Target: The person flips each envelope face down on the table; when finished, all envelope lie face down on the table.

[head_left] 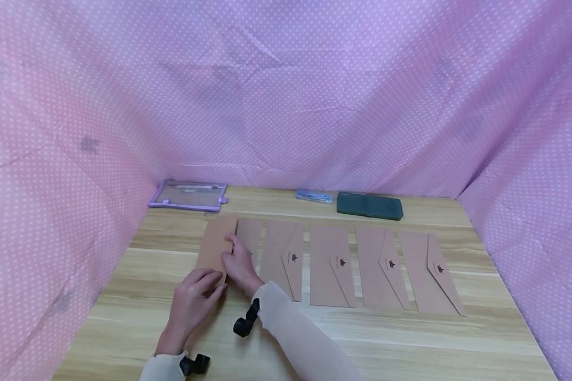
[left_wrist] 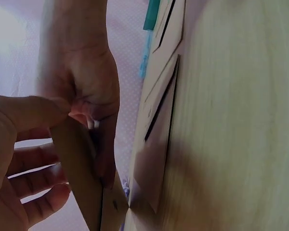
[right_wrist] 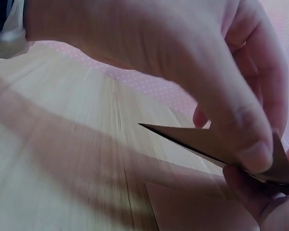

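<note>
A brown paper envelope (head_left: 213, 246) is tilted up off the table at the left end of a row of envelopes. My left hand (head_left: 194, 299) pinches its near right corner between thumb and fingers. Higher along the same edge, my right hand (head_left: 240, 263) grips it, thumb at the edge. In the right wrist view, the left thumb (right_wrist: 257, 156) lies on a pointed paper flap (right_wrist: 188, 137), with the right hand (right_wrist: 279, 214) close below. The left wrist view shows the right hand (left_wrist: 98, 91) reaching down over the envelope (left_wrist: 77, 163). Beside them lies a partly covered envelope (head_left: 252, 231).
Several matching envelopes (head_left: 283, 254) with crown-printed flaps lie side by side to the right. Along the back are a purple-edged mesh pouch (head_left: 188, 196) holding pens, a small blue clear pack (head_left: 314, 197) and a dark green case (head_left: 369, 206). Pink dotted cloth (head_left: 286, 106) surrounds the wooden table (head_left: 410, 344).
</note>
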The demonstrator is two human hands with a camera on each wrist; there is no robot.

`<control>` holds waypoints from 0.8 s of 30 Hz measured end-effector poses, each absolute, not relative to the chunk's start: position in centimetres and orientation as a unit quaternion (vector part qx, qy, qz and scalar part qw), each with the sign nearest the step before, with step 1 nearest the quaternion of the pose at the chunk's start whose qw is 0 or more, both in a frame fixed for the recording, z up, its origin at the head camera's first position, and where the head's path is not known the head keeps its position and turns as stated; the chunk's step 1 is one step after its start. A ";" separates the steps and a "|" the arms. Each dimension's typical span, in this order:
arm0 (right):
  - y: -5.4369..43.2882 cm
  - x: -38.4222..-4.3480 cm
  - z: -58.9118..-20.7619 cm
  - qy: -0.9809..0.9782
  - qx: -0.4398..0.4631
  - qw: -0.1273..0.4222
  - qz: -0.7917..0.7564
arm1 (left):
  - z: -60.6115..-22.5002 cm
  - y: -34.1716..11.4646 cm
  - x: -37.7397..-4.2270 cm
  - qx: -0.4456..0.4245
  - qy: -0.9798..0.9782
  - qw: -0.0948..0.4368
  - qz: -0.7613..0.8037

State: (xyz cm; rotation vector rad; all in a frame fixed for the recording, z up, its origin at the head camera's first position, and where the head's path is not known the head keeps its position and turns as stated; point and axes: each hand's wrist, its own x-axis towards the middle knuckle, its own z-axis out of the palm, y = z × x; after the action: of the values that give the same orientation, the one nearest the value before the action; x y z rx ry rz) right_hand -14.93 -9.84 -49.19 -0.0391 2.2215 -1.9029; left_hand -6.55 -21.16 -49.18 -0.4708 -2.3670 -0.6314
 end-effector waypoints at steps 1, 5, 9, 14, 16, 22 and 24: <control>-9.8 -14.9 -49.2 0.756 -0.007 0.104 -0.646 | -49.2 -21.2 -6.5 -0.180 -0.903 0.308 -0.238; -9.8 -15.0 -49.4 0.762 0.010 0.095 -0.641 | -49.3 -21.9 -6.4 -0.164 -0.918 0.267 -0.243; -9.9 -15.0 -49.5 0.755 0.016 0.098 -0.648 | -49.2 -23.0 -6.7 -0.089 -0.933 0.215 -0.274; -9.9 -15.0 -49.6 0.747 0.018 0.104 -0.657 | -48.7 -24.7 -7.8 0.025 -0.936 0.083 -0.340; -9.8 -15.0 -49.6 0.745 0.017 0.105 -0.659 | -48.6 -25.2 -8.2 0.056 -0.930 0.028 -0.361; -9.9 -14.9 -49.7 0.735 0.017 0.108 -0.669 | -49.0 -26.0 -9.5 0.104 -0.909 -0.030 -0.402; -10.0 -14.9 -49.7 0.735 0.018 0.109 -0.669 | -49.3 -26.1 -9.8 0.116 -0.903 -0.027 -0.412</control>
State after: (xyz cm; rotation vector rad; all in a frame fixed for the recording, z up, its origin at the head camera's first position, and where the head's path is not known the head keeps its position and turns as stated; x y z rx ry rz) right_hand -14.89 -9.97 -49.74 0.0526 2.1622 -1.9678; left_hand -9.77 -26.12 -49.29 0.3703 -2.8876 -1.3180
